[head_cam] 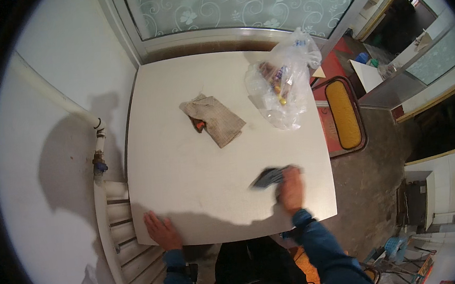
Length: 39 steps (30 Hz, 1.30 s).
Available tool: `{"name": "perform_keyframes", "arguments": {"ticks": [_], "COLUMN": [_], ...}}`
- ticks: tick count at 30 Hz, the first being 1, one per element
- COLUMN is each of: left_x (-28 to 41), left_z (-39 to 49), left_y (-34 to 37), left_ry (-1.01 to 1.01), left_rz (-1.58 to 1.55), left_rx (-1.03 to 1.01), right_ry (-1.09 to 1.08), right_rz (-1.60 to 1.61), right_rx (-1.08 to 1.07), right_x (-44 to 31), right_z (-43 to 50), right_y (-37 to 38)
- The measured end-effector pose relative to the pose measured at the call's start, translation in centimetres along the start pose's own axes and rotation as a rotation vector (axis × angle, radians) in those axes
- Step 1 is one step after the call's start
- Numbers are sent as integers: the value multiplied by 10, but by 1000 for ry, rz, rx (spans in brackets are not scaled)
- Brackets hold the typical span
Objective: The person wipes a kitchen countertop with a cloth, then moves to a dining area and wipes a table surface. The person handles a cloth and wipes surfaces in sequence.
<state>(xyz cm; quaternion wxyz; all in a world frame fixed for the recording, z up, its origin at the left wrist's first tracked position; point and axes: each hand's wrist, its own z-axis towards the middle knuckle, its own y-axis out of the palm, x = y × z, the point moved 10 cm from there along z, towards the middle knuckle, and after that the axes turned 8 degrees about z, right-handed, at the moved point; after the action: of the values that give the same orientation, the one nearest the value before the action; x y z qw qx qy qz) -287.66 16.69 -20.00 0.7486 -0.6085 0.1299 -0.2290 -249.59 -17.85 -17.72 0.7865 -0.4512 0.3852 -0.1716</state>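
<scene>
On the right part of the white tabletop [198, 176], my right hand [292, 189] is closed on a dark grey cloth [269, 177], both blurred. At the table's near left corner my left hand [163, 230] rests flat with its fingers spread, holding nothing. A folded beige checked cloth [222, 120] lies towards the middle of the table, with a small orange and dark item [199, 125] partly under its left edge. Behind and to the right, a clear plastic bag [298, 72] contains colourful packets; their exact kind cannot be told.
A white radiator [118, 210] and a pipe with a blue-handled valve [100, 166] line the left wall. Beyond the far edge stands a frosted glass partition [225, 6]. A chair with a yellow pad [343, 115] is close to the right edge.
</scene>
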Motion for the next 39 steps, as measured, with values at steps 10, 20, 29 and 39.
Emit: {"name": "perform_keyframes", "arguments": {"ticks": [10, 20, 29, 39], "left_x": [11, 11, 8, 6], "left_z": [0, 5, 3, -2], "left_y": [-5, -8, -6, -6], "left_ry": [13, 42, 10, -1], "left_rz": [58, 26, 71, 10], "left_rx": [9, -19, 13, 3], "right_ry": [100, -399, 16, 230], "right_rz": [103, 519, -34, -145], "right_rx": [-3, -491, 37, 81], "right_x": [-85, -308, 59, -2], "right_z": [84, -37, 19, 29], "right_y": [94, 165, -22, 30]}}
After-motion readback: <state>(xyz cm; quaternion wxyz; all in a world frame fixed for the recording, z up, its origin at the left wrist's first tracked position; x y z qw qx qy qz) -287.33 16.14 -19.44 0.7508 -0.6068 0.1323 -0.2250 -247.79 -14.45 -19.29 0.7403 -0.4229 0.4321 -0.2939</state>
